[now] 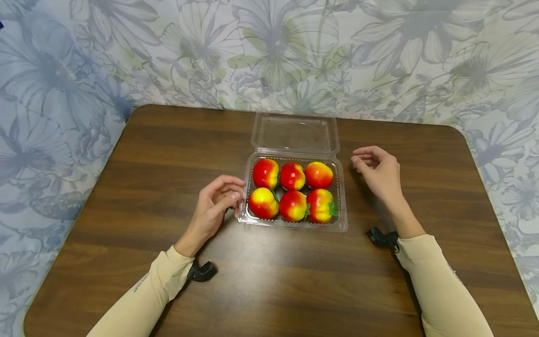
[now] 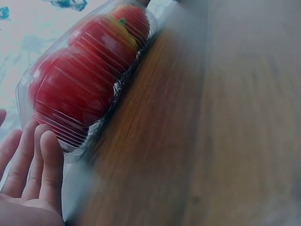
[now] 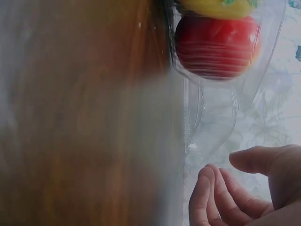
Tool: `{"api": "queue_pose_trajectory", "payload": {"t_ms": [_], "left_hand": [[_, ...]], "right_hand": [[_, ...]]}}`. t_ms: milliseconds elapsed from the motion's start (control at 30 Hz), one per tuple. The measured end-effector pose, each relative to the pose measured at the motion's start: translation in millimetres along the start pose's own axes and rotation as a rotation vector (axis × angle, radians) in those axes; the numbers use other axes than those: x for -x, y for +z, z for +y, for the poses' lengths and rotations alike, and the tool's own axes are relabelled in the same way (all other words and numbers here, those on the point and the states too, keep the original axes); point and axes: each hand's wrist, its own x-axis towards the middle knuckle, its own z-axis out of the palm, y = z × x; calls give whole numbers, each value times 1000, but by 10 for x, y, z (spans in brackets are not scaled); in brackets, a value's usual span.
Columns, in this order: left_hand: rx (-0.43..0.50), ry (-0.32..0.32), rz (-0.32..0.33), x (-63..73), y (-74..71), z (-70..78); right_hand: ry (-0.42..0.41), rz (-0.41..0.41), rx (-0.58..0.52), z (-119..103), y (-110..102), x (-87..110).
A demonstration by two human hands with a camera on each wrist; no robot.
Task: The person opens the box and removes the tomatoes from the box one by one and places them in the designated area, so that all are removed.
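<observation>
A clear plastic clamshell box (image 1: 292,225) sits on the table, its lid (image 1: 294,135) folded back toward the wall. Inside are several glossy red-and-yellow fruits (image 1: 293,206), some with green leaves, in two rows. At the box's left side is my left hand (image 1: 212,206), fingers slightly bent, fingertips at the rim; whether they touch it I cannot tell. The left wrist view shows those fingers (image 2: 51,160) close beside the box wall. To the right of the box, apart from it, my right hand (image 1: 379,173) hovers with loosely curled fingers and holds nothing.
The brown wooden table (image 1: 168,140) has rounded far corners. Floral wallpaper (image 1: 278,51) covers the wall along its far edge and left side. Black wrist devices (image 1: 203,271) stick out from both cream sleeves (image 1: 438,281).
</observation>
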Motion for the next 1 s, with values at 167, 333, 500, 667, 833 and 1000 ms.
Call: {"api": "queue_pose_trajectory", "payload": {"t_ms": [167,333,500,667,833,1000], "left_hand": [[3,7,4,-52,18,-32],[-9,3,11,-103,30,-65],[-9,11,12,-156,46,-80],[1,9,13,-200,39,-92],[12,7,2,-244,11,-116],[50,9,-8,-256,2,-138]], "right_hand": [[0,-1,-9,3,1,11],[-14,7,-15,0,-12,8],[-22,22,-16,-16,-10,10],[-41,37,-61,-173,-1,63],[-56,42,-100,-322,4,123],[-68,77,-120,-300,32,134]]}}
